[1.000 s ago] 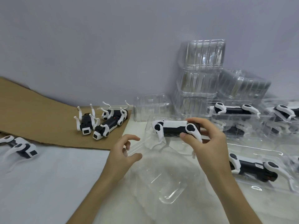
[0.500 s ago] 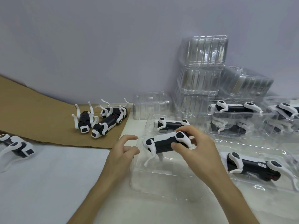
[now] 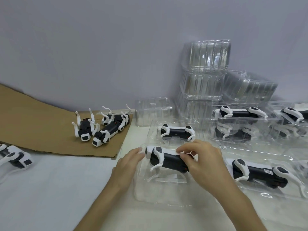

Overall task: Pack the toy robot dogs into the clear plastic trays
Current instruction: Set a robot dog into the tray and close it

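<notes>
A black-and-white toy robot dog (image 3: 166,160) lies on its side inside a clear plastic tray (image 3: 150,195) in front of me. My right hand (image 3: 203,162) grips the dog's rear half, fingers curled over its back. At the tray's left edge, my left hand (image 3: 128,165) has straight fingers touching the dog's head end. Three loose dogs (image 3: 100,129) lie on brown cardboard (image 3: 33,124) at the left, legs up. Another loose dog (image 3: 15,158) lies at the far left edge.
Packed trays with dogs sit behind (image 3: 177,132), to the right (image 3: 260,172), and at the back right (image 3: 240,124). Empty clear trays (image 3: 206,70) are stacked against the wall, one small tray (image 3: 153,112) beside them. White table surface (image 3: 50,189) spreads at the lower left.
My right hand has lowered the dog from above the table into the clear tray. My left hand moved from the tray's left rim to the dog's head end.
</notes>
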The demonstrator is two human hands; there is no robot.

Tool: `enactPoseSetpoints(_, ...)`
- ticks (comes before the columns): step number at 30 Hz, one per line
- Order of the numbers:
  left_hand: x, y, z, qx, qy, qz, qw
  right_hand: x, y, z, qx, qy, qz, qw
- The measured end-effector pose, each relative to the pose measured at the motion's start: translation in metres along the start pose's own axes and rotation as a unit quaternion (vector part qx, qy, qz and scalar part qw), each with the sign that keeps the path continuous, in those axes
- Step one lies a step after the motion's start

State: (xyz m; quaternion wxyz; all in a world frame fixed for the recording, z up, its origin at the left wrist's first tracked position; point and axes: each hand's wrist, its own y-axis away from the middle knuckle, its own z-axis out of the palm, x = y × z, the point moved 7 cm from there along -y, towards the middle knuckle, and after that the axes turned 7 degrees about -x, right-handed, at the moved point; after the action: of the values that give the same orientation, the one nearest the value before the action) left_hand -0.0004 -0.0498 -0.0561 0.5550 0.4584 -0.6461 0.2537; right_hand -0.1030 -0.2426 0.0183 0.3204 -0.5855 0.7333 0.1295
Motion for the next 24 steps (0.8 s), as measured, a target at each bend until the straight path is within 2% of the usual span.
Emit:
enactPoseSetpoints(2,0.002,0.002,0.005,-0.022,-0.047,0.009,0.999,0.001,-0.001,-0.001,0.022,-0.003,-0.013,1.0)
enactPoseSetpoints(6,0.008,0.004,-0.005,0.022,-0.104,0.014,0.994,-0.002,-0.002,-0.004,0.045,-0.027,-0.057,0.997)
enactPoseSetpoints(9,0.01,0.006,-0.012,0.046,-0.11,0.012,0.993,0.0,-0.001,-0.007,0.05,-0.044,-0.074,0.995)
enactPoseSetpoints(13,0.008,0.007,-0.017,0.038,-0.073,-0.007,0.997,0.009,0.0,-0.01,0.069,-0.06,-0.042,0.995)
enactPoseSetpoints(18,0.007,0.01,-0.008,0.008,-0.088,-0.051,0.995,0.005,-0.001,0.012,-0.005,-0.069,-0.012,0.998)
enactPoseSetpoints(20,0.006,0.008,-0.006,-0.015,-0.086,-0.029,0.996,0.004,-0.001,0.017,-0.021,-0.071,-0.015,0.997)
enactPoseSetpoints(24,0.008,0.005,-0.005,-0.041,-0.061,0.03,0.997,0.01,-0.003,0.013,0.0,-0.146,0.0,0.989)
